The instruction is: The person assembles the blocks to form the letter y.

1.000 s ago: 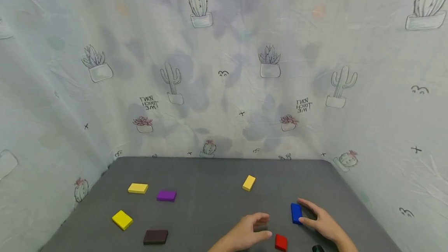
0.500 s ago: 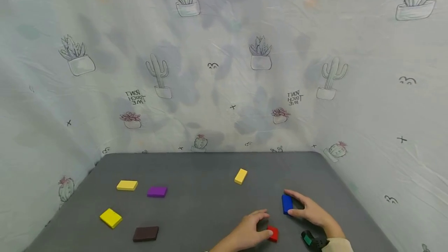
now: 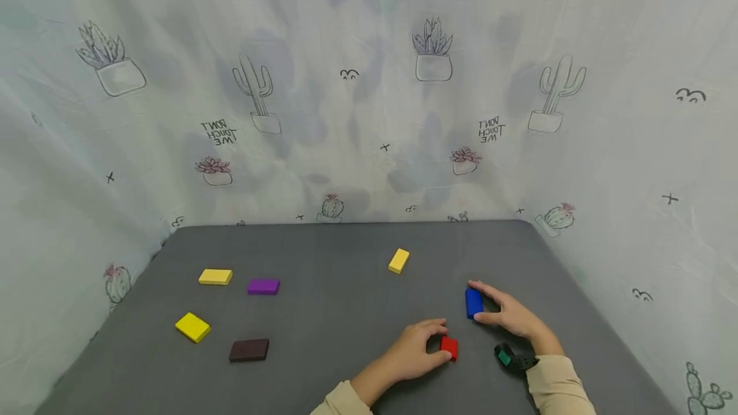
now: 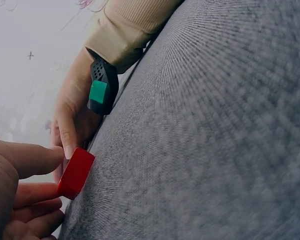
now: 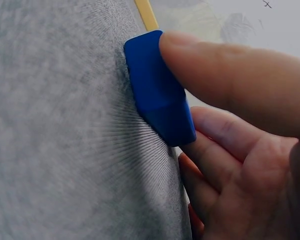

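A small red block [image 3: 449, 346] lies on the grey table between the thumb and fingers of my left hand [image 3: 412, 352]. In the left wrist view, that thumb and the forefinger pinch the ends of the red block [image 4: 77, 172]. To the right and slightly farther off, my right hand [image 3: 513, 317] holds a blue block [image 3: 473, 303], thumb at its near end and forefinger at its far end. Up close in the right wrist view, the blue block [image 5: 155, 75] is against the cloth, the thumb pressed on one end.
On the left lie a pale yellow block [image 3: 216, 276], a purple block [image 3: 263, 286], a bright yellow block [image 3: 193, 327] and a dark brown block [image 3: 249, 349]. Another yellow block [image 3: 399, 260] sits farther back. A cactus-print curtain [image 3: 369, 114] surrounds the table [image 3: 323, 325].
My left hand has come up to the red block and taken it between thumb and fingers. The right hand keeps its hold on the blue block. The head view has shifted.
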Tool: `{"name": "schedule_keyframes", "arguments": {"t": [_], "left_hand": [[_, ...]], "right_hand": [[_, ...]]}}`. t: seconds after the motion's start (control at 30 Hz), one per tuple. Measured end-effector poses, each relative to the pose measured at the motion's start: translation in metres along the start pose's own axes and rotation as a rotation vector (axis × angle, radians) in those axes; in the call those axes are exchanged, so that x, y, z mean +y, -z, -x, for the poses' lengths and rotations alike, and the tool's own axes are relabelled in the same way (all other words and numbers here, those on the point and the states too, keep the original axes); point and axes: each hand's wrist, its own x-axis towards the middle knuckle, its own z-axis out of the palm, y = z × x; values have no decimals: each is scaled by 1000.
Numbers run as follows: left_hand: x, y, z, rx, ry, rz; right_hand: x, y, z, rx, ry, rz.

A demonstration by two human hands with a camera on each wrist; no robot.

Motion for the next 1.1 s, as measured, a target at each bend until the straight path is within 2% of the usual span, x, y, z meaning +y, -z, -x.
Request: {"name": "schedule_keyframes", "arguments": {"t": [0.17,0.3,0.5,0.63,0.93,1.1], "left_hand": [[0,9,-12,22,-32,-34],[1,10,-11,20,-31,-63],[4,2,-5,13,-21,-124],[5,-5,-2,25,-2,-148],[8,-13,1,83,51,-186],[9,-15,0,115,60,-204]], "right_hand": [[-5,12,-11,19,23,31],[-6,13,-11,12,20,60],[-6,10,-3,-9,0,98],[-6,7,0,-18,-5,82],[-3,-5,0,44,-32,78],[-4,-7,-1,70,-38,121]]}}
